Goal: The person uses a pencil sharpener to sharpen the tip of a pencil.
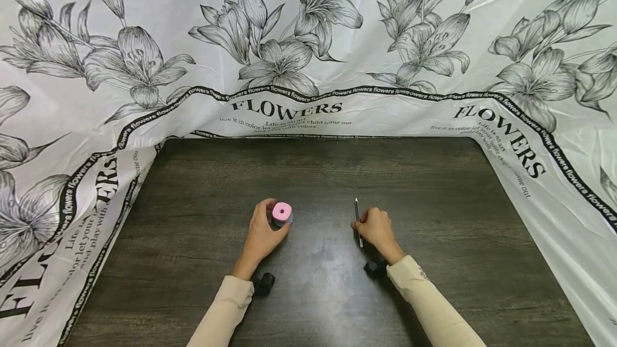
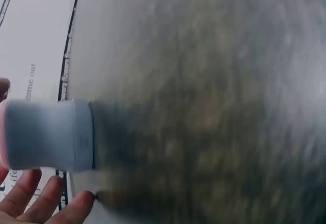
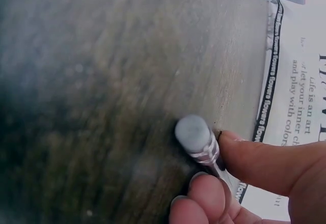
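Observation:
A pencil sharpener [image 1: 282, 215] with a pink top, a dark round hole in it and a blue-grey body stands upright on the dark table, left of centre. My left hand [image 1: 260, 235] holds it, thumb on the near right side and fingers round the far left. In the left wrist view the sharpener body [image 2: 46, 135] lies between fingertips at both edges. To the right, a dark pencil [image 1: 357, 211] points away from me, its light tip at the far end. My right hand [image 1: 378, 229] pinches it between thumb and fingers. Its whitish eraser [image 3: 192, 133] faces the right wrist camera.
The dark wood-grain table [image 1: 318, 170] reaches back to a white flower-printed cloth [image 1: 356, 114] that rises behind it and along both sides. A black wrist device [image 1: 264, 284] sits by the left wrist, and another [image 1: 374, 269] by the right.

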### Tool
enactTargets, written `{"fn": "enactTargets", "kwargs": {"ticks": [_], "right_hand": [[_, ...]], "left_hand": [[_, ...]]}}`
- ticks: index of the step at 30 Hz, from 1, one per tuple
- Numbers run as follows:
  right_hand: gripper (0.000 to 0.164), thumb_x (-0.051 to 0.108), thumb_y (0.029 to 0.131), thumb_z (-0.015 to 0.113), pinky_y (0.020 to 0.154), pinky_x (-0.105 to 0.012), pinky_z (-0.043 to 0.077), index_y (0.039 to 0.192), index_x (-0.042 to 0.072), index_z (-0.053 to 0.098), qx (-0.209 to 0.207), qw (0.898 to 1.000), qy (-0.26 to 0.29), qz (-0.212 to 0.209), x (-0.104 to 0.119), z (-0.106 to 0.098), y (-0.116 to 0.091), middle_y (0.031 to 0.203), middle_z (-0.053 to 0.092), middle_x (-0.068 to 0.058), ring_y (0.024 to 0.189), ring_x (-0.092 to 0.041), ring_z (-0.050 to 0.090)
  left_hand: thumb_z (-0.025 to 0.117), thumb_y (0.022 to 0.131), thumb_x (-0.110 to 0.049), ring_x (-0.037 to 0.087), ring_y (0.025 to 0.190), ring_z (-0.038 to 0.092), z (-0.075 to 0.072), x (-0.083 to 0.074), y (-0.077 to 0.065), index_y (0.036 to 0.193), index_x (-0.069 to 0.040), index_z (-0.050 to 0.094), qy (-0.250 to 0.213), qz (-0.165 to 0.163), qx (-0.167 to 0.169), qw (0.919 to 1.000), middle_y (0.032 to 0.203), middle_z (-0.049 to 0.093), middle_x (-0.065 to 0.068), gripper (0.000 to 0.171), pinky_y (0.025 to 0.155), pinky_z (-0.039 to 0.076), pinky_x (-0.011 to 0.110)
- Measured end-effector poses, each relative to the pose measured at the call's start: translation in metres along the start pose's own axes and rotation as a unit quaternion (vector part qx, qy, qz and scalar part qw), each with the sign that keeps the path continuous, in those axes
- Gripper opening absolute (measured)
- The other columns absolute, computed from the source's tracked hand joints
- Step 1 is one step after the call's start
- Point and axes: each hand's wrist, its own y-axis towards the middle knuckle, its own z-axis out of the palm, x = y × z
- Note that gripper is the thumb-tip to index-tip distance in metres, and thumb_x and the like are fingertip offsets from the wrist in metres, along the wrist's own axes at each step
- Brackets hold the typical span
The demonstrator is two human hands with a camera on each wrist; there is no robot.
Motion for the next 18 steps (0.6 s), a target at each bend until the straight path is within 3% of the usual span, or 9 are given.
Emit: {"fn": "enactTargets", "kwargs": {"ticks": [7,11,15,18], "right_hand": [[0.033,0.038,0.083,0.072,0.05,-0.033,0.044,0.079,0.005,0.065,-0.015,1.0,0.006,-0.019,-0.001,-0.007,0.003,0.066,0.063,-0.007,0.052,-0.019,0.054],[0.046,0.047,0.086,0.066,0.048,-0.033,0.045,0.098,0.003,0.064,-0.047,0.998,-0.014,-0.032,-0.001,-0.022,0.01,0.078,0.067,-0.009,0.055,-0.019,0.057],[0.064,0.051,0.084,0.066,0.061,-0.045,0.05,0.121,0.0,0.057,-0.094,0.992,-0.044,-0.075,0.001,-0.04,0.022,0.108,0.064,-0.018,0.083,-0.033,0.063],[0.079,0.053,0.081,0.069,0.08,-0.056,0.045,0.136,0.001,0.046,-0.128,0.982,-0.073,-0.117,0.009,-0.053,0.031,0.131,0.051,-0.023,0.112,-0.042,0.053]], "left_hand": [[0.068,0.086,-0.028,0.035,0.118,0.045,-0.02,0.0,0.009,0.141,-0.001,0.033,0.027,-0.024,0.047,0.9982,0.131,0.044,0.021,0.07,0.097,0.039,0.051],[0.062,0.09,-0.044,0.039,0.129,0.037,-0.037,-0.005,0.022,0.148,-0.005,0.026,0.102,-0.04,0.049,0.9928,0.14,0.039,0.021,0.078,0.1,0.034,0.059],[0.058,0.085,-0.062,0.043,0.139,0.022,-0.054,-0.019,0.043,0.154,-0.015,0.014,0.201,-0.041,0.042,0.9777,0.153,0.026,0.019,0.093,0.104,0.021,0.07],[0.056,0.081,-0.07,0.044,0.144,0.011,-0.062,-0.033,0.06,0.155,-0.021,0.009,0.256,-0.028,0.037,0.9655,0.158,0.017,0.016,0.1,0.101,0.012,0.076]]}}
